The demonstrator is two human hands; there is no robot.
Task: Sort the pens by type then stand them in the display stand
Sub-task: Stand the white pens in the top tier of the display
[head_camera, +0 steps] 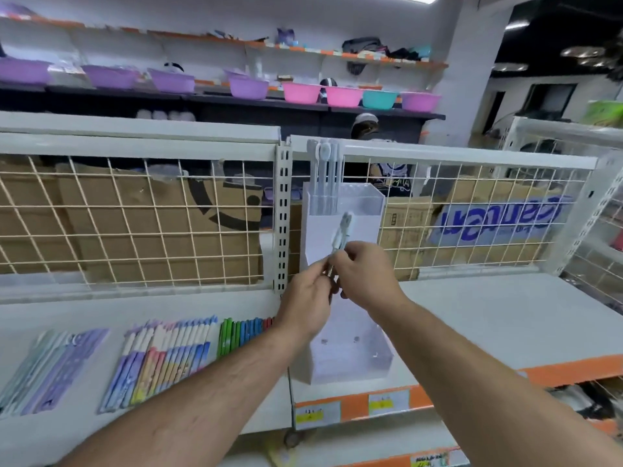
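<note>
A clear tiered display stand [357, 210] sits on the white shelf, its back compartment holding several pale grey pens [325, 176] upright. In front of the stand, my left hand [308, 303] and my right hand [365, 273] both pinch a small bunch of white pens [341, 235], tips raised over the stand's middle tier. Rows of patterned pens [161, 358], green and blue pens [241, 333] and purple-and-teal pens [50, 369] lie flat on the shelf to the left.
A wire-mesh back panel [135, 217] with cardboard boxes behind it runs along the shelf. The stand's low front tier [350, 358] is near the orange shelf edge [573, 365]. Another person stands behind the mesh. Coloured basins fill the far shelves.
</note>
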